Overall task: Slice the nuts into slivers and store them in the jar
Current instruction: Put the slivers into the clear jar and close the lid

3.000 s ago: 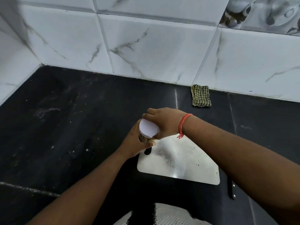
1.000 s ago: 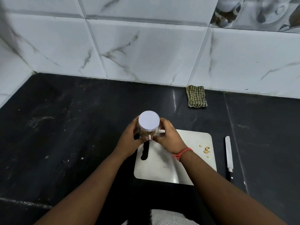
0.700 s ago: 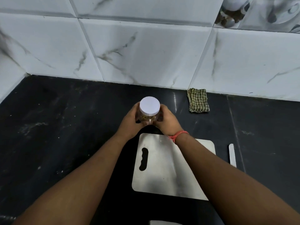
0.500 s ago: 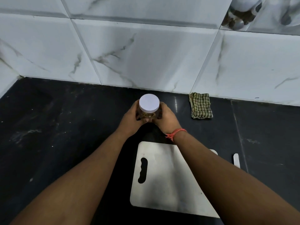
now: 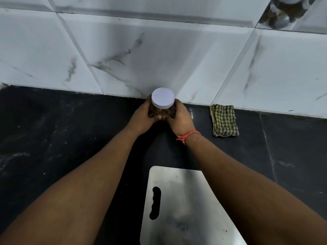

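Observation:
A clear jar (image 5: 161, 110) with a white lid (image 5: 163, 97) and brownish nut pieces inside stands upright at the back of the black counter, close to the tiled wall. My left hand (image 5: 141, 117) wraps its left side and my right hand (image 5: 180, 119), with an orange thread at the wrist, wraps its right side. The steel cutting board (image 5: 184, 206) lies near me, partly under my right forearm. The knife and any loose nuts are hidden from view.
A folded green checked cloth (image 5: 223, 120) lies against the wall, right of the jar. The white marble-look tiled wall (image 5: 159, 50) rises directly behind the jar. Black counter (image 5: 53, 138) stretches to the left.
Both hands carried the lidded jar from over the cutting board away from me to the back of the counter by the wall. The knife and nut bits dropped out of view.

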A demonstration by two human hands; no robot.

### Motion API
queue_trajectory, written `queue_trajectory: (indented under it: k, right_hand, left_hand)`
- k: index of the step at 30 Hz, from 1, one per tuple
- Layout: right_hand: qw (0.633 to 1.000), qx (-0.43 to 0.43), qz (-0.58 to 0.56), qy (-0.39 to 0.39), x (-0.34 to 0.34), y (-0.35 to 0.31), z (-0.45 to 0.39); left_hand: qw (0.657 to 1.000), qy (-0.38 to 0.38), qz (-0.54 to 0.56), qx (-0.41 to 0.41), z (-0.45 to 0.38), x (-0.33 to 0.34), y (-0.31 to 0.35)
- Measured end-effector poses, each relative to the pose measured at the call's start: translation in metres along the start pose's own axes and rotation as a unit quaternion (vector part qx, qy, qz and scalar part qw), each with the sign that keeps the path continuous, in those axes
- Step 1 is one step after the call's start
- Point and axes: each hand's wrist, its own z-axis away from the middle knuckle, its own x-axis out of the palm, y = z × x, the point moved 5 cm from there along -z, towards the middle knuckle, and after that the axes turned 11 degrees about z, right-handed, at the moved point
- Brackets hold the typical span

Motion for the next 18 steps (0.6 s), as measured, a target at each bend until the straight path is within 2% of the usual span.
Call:
queue_trajectory:
  k: [13,18]
  right_hand:
    - [1.000,-0.012,0.008,-0.007,0.004,-0.008,0.006]
    - [0.999,-0.001,0.037,0.012,-0.008,-0.007,0.024]
  left_hand:
    - [0.999,-0.019,0.015,-0.022,0.006,-0.006,-0.007]
    - [0.997,0.033,0.049,-0.048,0.026,-0.011,-0.007]
